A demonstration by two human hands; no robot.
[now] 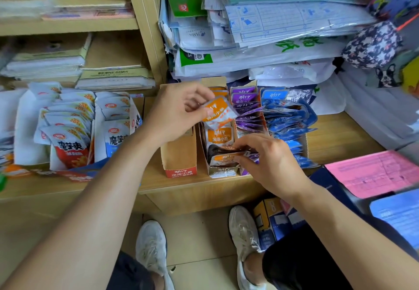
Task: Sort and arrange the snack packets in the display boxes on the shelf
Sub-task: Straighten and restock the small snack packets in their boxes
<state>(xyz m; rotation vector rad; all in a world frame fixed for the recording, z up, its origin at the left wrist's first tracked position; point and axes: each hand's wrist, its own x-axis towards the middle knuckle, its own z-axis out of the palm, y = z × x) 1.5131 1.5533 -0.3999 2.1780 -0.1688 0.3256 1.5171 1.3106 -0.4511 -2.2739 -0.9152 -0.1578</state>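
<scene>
1. Where the wooden shelf [340,135] carries a narrow cardboard display box [223,172], its front packets [226,157] are gripped by the right hand [269,160].
2. A small orange-and-white foil packet [218,112] is pinched above it by the left hand [179,110].
3. It is judged light, limp and slippery, and best pinched at an edge.

Left hand [176,110], right hand [269,160]: fingers curled, pinching.

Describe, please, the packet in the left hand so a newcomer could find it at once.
On the wooden shelf stands a row of narrow display boxes. Above the orange-filled one, the left hand pinches a single orange-and-white packet. Unlike its neighbours, it is lifted clear of the box, tilted.
</scene>
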